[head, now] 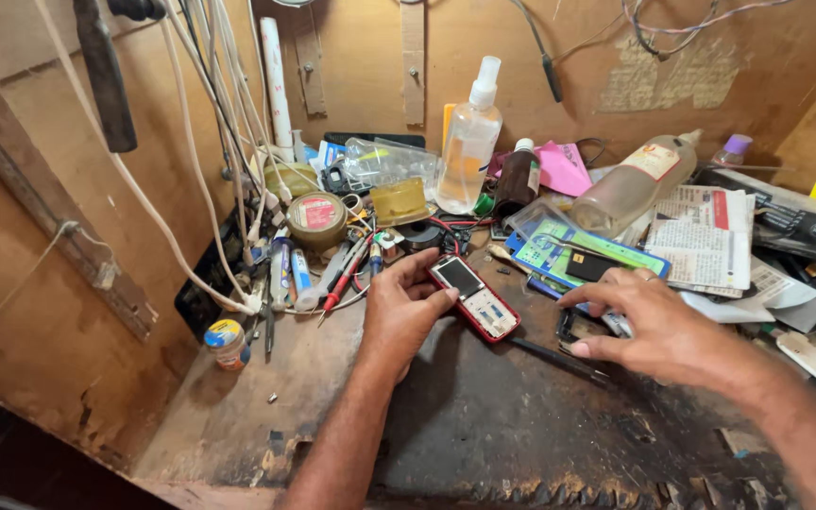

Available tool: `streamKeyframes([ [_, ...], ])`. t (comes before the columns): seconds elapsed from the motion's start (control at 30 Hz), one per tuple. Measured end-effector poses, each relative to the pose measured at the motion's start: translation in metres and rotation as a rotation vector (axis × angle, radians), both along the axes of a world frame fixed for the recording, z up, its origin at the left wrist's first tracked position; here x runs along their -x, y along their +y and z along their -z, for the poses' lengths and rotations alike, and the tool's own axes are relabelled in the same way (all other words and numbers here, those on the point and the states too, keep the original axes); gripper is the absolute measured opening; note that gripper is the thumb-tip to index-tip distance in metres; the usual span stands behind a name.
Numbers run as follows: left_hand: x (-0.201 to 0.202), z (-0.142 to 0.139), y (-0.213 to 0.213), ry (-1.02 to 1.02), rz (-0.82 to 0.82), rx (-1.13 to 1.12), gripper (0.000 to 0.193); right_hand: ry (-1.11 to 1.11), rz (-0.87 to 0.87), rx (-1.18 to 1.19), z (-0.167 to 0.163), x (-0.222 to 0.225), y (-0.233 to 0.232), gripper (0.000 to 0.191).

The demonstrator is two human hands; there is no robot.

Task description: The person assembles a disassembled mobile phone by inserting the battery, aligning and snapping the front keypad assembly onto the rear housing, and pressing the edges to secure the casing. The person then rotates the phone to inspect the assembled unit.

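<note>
A small red mobile phone [475, 297] with a dark screen and pale keypad lies on the dark, worn workbench [484, 416]. My left hand [403, 312] rests beside it, thumb and fingers touching its left edge and top end. My right hand [658, 326] lies palm down to the right, fingers spread over small dark parts [573, 326] and the edge of a blue and green card [559, 255]. A thin dark tool [550, 357] lies on the bench between the phone and my right hand.
Behind stand a clear spray bottle [469, 142], a dark brown bottle [518, 179], a tipped plastic bottle [635, 184], a round tin [315, 219], pens, probes and tubes. Newspaper [705, 236] and boxes lie right. White cables [191, 189] hang left; a small jar [228, 342] stands near the wooden wall.
</note>
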State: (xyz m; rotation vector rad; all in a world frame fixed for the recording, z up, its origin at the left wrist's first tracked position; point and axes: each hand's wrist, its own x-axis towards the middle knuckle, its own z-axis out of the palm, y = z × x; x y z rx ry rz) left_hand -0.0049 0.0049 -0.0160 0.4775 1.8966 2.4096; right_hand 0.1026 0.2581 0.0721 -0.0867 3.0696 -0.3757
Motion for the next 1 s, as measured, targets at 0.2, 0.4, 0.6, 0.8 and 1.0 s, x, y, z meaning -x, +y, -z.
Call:
streamKeyframes([
  [0.2, -0.001, -0.002, -0.001, 0.005, 0.019, 0.007, 0.063, -0.211, -0.127, -0.063, -0.019, 0.01, 0.011, 0.084],
  [0.4, 0.0, -0.002, 0.001, -0.01, 0.029, -0.022, 0.064, -0.173, -0.153, 0.014, -0.018, 0.02, 0.011, 0.089],
  [0.6, 0.003, 0.001, 0.001, -0.006, 0.022, -0.034, 0.066, -0.143, -0.016, 0.034, -0.018, 0.022, 0.017, 0.075],
  [0.8, 0.006, 0.008, 0.001, -0.011, 0.061, -0.084, 0.065, -0.148, 0.129, 0.399, -0.023, 0.02, 0.02, 0.054],
  [1.0, 0.007, 0.013, 0.0, 0.005, 0.043, -0.063, 0.06, 0.098, 0.162, 0.977, -0.012, 0.023, 0.013, 0.031],
])
